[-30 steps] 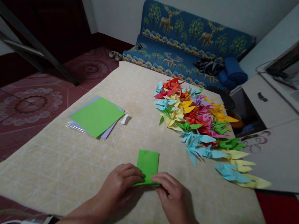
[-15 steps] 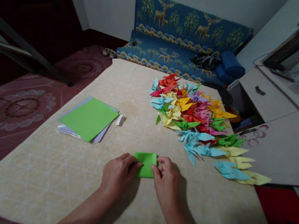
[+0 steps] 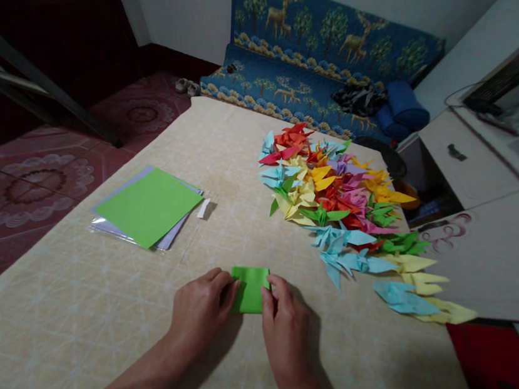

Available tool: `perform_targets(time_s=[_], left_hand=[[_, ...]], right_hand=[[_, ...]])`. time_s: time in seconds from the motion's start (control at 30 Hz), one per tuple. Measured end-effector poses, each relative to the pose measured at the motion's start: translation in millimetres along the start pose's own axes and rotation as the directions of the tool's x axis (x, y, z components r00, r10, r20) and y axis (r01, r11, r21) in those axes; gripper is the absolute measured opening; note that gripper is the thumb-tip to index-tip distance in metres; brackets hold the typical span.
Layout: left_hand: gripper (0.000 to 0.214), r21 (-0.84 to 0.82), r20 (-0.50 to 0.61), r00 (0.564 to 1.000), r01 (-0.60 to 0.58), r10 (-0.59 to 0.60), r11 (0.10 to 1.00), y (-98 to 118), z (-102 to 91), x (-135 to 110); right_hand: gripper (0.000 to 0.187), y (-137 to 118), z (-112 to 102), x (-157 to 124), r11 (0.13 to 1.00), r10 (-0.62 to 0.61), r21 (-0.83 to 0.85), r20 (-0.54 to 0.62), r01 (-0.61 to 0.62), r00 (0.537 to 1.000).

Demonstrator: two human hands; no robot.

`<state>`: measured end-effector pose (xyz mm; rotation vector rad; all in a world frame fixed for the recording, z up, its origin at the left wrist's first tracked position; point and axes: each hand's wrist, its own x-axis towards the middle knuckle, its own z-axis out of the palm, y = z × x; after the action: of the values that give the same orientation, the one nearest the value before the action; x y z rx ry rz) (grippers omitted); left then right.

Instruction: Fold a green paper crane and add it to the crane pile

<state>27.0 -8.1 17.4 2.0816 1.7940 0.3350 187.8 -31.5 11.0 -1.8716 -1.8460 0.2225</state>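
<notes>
My left hand [image 3: 201, 302] grips the left edge of the folded green paper [image 3: 250, 291] and my right hand [image 3: 285, 321] pinches its right edge, at the counter [image 3: 121, 316], nearer me and to the left of the paper cranes [image 3: 337, 207]. Well left of those cranes lie the flat sheets [image 3: 149, 206], green over purple, with a white slip [image 3: 203, 208] between; beyond the cranes stands the blue sofa [image 3: 298, 67].

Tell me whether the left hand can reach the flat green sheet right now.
Likely yes: the flat green sheet lies uncovered, and nothing upright stands between it and the left hand. That hand's grip is on the folded green paper, so it would probably need to let go first.
</notes>
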Motion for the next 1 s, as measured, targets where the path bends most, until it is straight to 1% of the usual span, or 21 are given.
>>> perform_targets(time_s=[0.13, 0.47, 0.7, 0.83, 0.9, 1.0], left_hand=[[0.031, 0.005, -0.005, 1.000, 0.003, -0.003, 1.000, -0.4, 1.9, -0.3], [0.029, 0.066, 0.011, 0.999, 0.049, -0.049, 0.997, 3.6, 1.7, -1.2], [0.028, 0.090, 0.008, 0.998, 0.054, -0.055, 0.994, 4.5, 2.7, -0.9], [0.026, 0.112, 0.001, 0.998, 0.062, -0.062, 0.992, 7.1, 3.8, -1.8], [0.023, 0.110, -0.017, 0.998, 0.069, -0.067, 0.992, 7.1, 5.5, -2.4], [0.018, 0.056, -0.086, 0.995, 0.047, -0.042, 0.997, 3.9, 9.5, -4.0]], right_hand=[[0.023, -1.8, -1.4, 0.9, 0.998, -0.056, -0.024, -0.016, 0.056, 0.998], [0.023, -1.0, 0.5, -0.3, 0.997, -0.039, -0.062, 0.033, 0.041, 0.999], [0.023, -3.4, -2.1, -0.1, 0.990, -0.076, -0.116, 0.044, 0.080, 0.996], [0.024, -4.4, -1.3, -0.6, 0.980, -0.081, -0.179, 0.058, 0.090, 0.995], [0.024, -5.0, -0.5, 0.0, 0.973, -0.082, -0.211, 0.066, 0.094, 0.994], [0.023, -5.7, 0.4, 1.2, 0.966, -0.086, -0.237, 0.069, 0.100, 0.994]])
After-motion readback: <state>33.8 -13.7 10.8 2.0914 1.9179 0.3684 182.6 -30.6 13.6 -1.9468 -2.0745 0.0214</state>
